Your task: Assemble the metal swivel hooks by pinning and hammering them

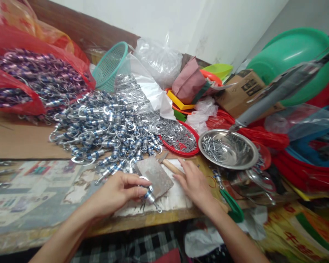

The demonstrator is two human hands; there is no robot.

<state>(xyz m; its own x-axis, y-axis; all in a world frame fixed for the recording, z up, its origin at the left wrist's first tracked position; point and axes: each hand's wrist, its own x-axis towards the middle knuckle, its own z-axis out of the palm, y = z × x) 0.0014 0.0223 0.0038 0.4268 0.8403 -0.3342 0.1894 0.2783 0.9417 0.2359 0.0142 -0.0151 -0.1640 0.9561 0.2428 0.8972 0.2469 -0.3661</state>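
Observation:
Between the thumb and fingers of my left hand (130, 188) is a blue-and-silver metal hook piece (148, 195), its curved hook up and its small ring end pointing down. It is held over the near edge of a flat grey metal block (155, 175) on the bench. My right hand (196, 184) lies over the wooden handle of a hammer (173, 168), thumb and fingers apart on either side; whether the palm touches it is hidden. The hammer's head is beside the block's far corner. A large pile of similar blue-and-silver hook pieces (109, 126) spreads behind the block.
A red tray of small metal parts (196, 137) and a steel bowl with pins (252, 153) stand behind my right hand. A grey rod-shaped tool (279, 95) slants over the bowl. Purple pieces (41, 78) fill a red bag at left. Green scissors handles (233, 208) lie at right.

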